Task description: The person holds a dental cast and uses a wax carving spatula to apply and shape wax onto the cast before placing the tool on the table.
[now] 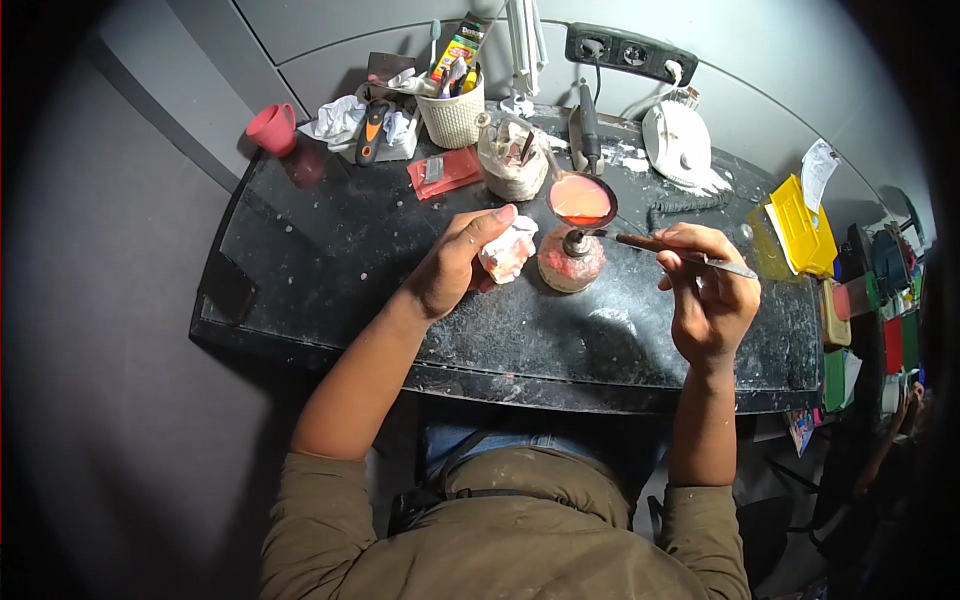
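My left hand [458, 262] is closed around a white plaster dental model [509, 250] with pink patches on it. In my right hand [712, 290] is a wax knife [690, 254] with a brown handle, pinched between thumb and fingers. Its dark tip points left, close to the top of a round glass burner [571, 268] with pink stuff on it. Just behind the burner top, a small round pan [582, 201] contains pink-orange wax, partly melted. Whether the knife tip touches the burner or the pan, I cannot tell.
On the dark worktable [330, 260] stand a glass jar [513, 170], a woven cup of tools [452, 115] and a pink mug [272, 130]. Pink wax sheets [443, 172] lie behind my left hand. A handpiece [588, 125], white device [678, 145] and yellow tray [801, 228] are further right.
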`<state>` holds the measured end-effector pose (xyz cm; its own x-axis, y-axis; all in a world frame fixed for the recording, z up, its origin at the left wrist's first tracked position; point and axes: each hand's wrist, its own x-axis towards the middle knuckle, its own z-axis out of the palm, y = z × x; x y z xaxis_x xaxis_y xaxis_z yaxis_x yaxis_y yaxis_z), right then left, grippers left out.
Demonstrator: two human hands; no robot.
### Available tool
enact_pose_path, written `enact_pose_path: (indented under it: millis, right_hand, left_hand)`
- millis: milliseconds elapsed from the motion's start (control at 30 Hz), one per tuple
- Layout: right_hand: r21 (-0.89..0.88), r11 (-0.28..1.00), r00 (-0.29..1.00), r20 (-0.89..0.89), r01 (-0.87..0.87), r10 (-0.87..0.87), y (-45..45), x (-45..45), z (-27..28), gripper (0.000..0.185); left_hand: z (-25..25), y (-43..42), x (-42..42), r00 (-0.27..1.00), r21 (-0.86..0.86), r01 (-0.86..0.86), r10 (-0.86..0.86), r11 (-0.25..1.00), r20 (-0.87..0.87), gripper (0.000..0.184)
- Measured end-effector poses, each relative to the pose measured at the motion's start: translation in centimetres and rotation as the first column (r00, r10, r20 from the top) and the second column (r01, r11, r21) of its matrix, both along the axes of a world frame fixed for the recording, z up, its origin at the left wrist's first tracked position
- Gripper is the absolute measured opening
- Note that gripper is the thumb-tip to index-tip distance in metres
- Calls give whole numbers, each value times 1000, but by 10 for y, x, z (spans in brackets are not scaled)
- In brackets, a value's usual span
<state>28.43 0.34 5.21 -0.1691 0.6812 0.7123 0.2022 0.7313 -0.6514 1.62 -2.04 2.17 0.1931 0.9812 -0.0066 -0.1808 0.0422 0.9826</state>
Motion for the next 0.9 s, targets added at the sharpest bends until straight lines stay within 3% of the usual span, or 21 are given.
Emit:
enact_pose_path:
  millis: [733,900]
  right_hand:
    - [-40,999,999,-44,-13,11,-4,-3,0,15]
    - [179,975,990,-29,-130,137,-11,-19,2,17]
  left_hand:
    - [0,1,-1,999,58,13,-11,998,-47,47]
    - [-4,4,0,997,112,52,-46,992,-55,44]
